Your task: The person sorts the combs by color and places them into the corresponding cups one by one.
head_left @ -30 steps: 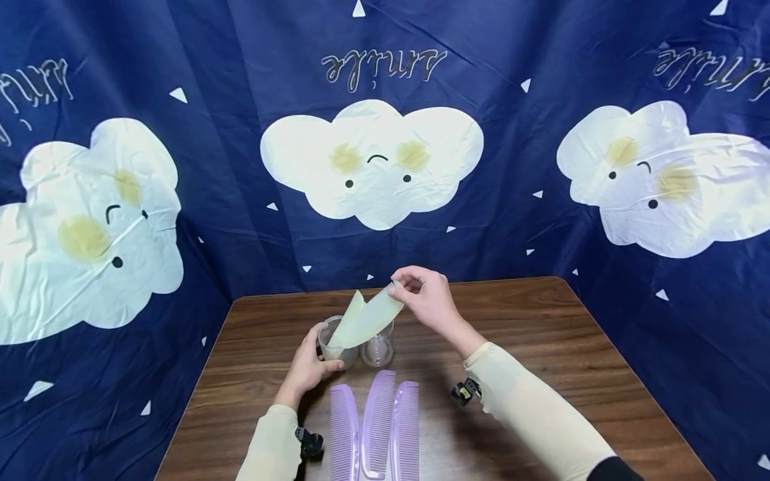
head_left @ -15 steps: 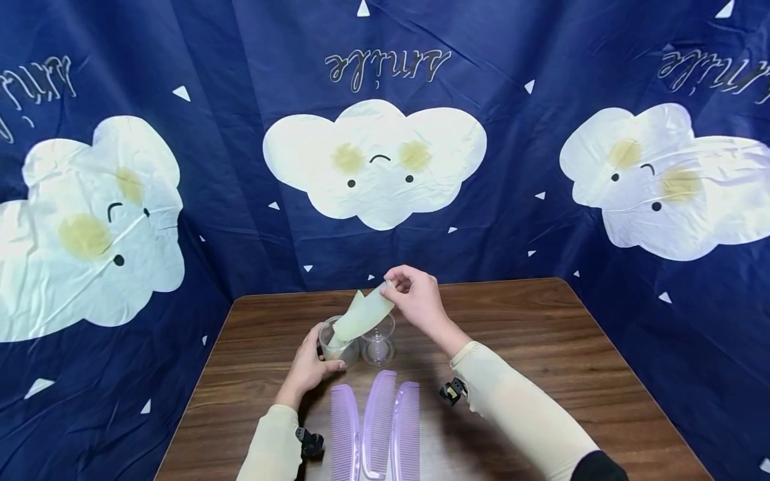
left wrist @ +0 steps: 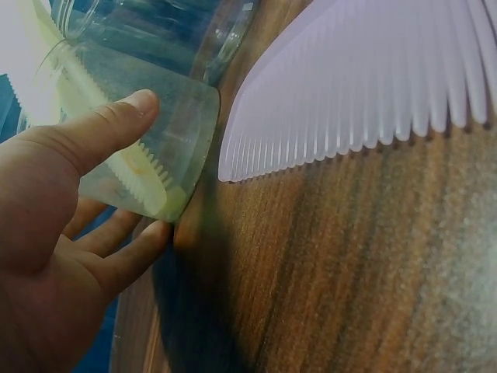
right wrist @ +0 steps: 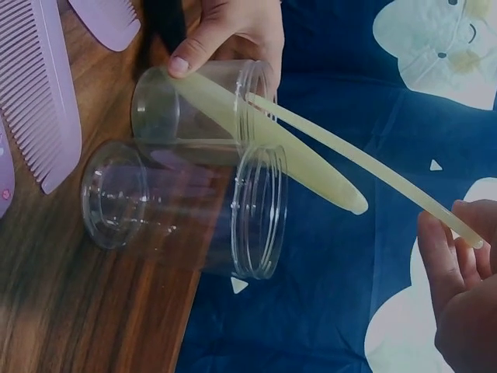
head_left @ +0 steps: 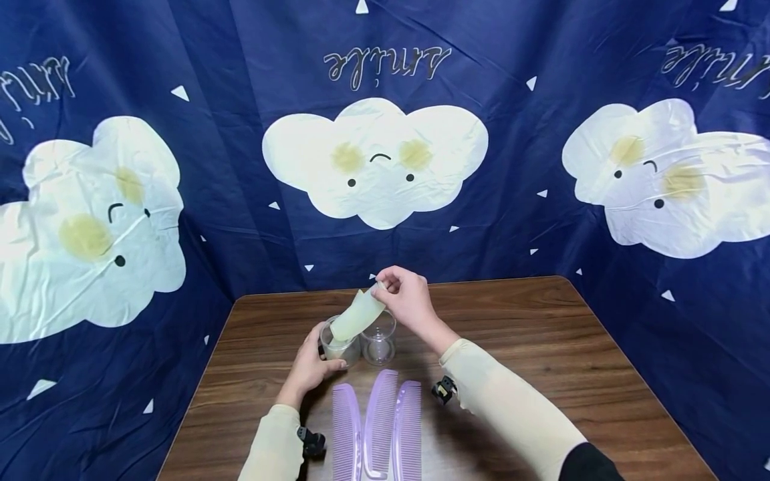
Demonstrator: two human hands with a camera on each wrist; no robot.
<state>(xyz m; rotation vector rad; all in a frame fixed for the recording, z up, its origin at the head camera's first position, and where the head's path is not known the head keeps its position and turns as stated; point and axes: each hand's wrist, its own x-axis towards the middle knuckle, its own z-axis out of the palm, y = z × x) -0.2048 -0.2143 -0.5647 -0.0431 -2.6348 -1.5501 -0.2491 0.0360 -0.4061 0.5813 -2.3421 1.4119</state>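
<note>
My left hand (head_left: pixel 309 366) curls round a clear jar (left wrist: pixel 182 116), thumb on its near side. One pale yellow-green comb (right wrist: pixel 330 183) leans inside that jar, its upper end sticking out past the rim. My right hand (head_left: pixel 409 300) pinches the upper end of a second pale comb (right wrist: pixel 373 165); its lower end is at the jar's mouth, as the right wrist view shows. Beside the held jar, touching or nearly touching it, stands another clear jar (right wrist: pixel 186 210) with nothing visible inside.
Three purple combs (head_left: pixel 381 424) lie side by side at the table's front, teeth visible. The brown wooden table (head_left: pixel 517 347) ends at a blue curtain (head_left: pixel 517 234) with white clouds, which hangs behind and at both sides.
My right hand has moved left and slightly toward the jars, bringing the pinched comb's lower end to the held jar's mouth. My left hand has stayed on the jar.
</note>
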